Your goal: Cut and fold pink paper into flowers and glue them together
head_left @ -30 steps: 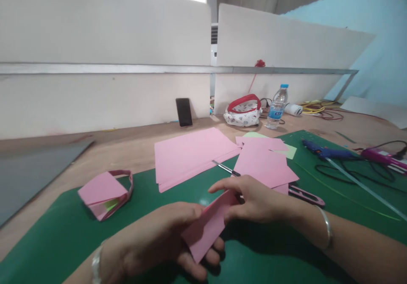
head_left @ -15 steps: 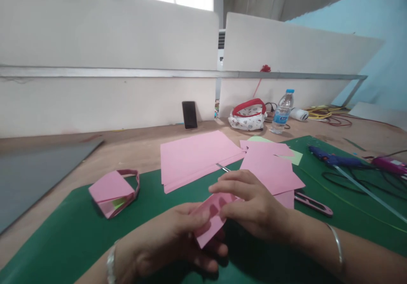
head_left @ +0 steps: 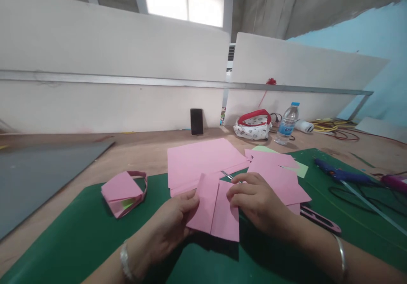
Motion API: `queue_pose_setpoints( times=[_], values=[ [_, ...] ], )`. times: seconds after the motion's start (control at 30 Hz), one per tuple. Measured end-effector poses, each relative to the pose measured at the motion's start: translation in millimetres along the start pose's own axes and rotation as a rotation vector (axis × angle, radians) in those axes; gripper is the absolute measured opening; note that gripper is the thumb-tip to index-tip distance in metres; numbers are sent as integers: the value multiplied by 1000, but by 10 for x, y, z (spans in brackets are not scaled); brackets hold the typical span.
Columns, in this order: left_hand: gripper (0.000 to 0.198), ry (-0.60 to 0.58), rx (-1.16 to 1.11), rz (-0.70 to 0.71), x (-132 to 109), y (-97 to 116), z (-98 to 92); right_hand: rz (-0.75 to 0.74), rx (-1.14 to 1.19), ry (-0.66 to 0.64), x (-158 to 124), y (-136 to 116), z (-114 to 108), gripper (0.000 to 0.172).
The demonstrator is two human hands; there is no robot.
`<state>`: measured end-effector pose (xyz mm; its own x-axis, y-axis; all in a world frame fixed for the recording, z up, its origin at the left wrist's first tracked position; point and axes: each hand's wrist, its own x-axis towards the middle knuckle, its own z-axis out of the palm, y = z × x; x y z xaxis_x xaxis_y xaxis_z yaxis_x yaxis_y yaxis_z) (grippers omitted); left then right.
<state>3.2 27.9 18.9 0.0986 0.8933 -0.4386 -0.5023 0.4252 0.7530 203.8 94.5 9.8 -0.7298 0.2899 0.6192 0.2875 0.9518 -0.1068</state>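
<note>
A pink folded paper piece (head_left: 208, 205) is held above the green mat, its two flaps meeting along a line near the middle. My left hand (head_left: 171, 216) pinches its left edge, thumb on top. At the right flap, the fingers of my right hand (head_left: 259, 201) are closed on the paper's edge. A metal-tipped tool (head_left: 226, 174) shows just behind my right fingers, its rest hidden. Left of my hands sits a folded pink paper box shape (head_left: 122, 190) with a strip loop and a bit of green inside.
Pink sheets (head_left: 203, 157) and cut pink pieces (head_left: 276, 178) lie on the green mat (head_left: 76, 233). To the right are a pink cutter (head_left: 319, 219) and a blue glue gun (head_left: 340, 174). Behind stand a phone (head_left: 196, 121), a white pouch (head_left: 253, 127) and a water bottle (head_left: 287, 125).
The pink paper has turned and opened out, so both flaps now face me. My right hand has shifted to its right edge. The whole view has tilted upward a little.
</note>
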Motion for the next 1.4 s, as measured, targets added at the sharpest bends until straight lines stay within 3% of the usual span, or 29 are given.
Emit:
queue_pose_setpoints(
  times=[0.2,0.37,0.43,0.6,0.73,0.87,1.07,1.4],
  values=[
    [21,15,-2,3,-15,7,9,-34,12,-12,4,-39,14,21],
    [39,-191,238,75,-9,-89,-75,-50,-7,50,0,-120,-25,19],
    [35,-238,351,139,-16,-126,-62,-48,-40,50,-5,-138,-35,23],
    [15,-283,457,-13,-70,-148,63,-7,-133,-45,-28,-143,-58,44],
    [16,-271,438,-104,-114,-150,105,27,-146,-107,-32,-147,-73,38],
    [18,-248,296,-105,-120,-172,92,-4,-136,-61,-22,-122,-45,31],
    [25,-306,192,-78,-102,-119,82,-18,-116,-46,-27,-77,6,26],
    [27,-368,119,-145,-88,-111,57,-22,-100,-30,-17,-86,-10,19]
  ],
)
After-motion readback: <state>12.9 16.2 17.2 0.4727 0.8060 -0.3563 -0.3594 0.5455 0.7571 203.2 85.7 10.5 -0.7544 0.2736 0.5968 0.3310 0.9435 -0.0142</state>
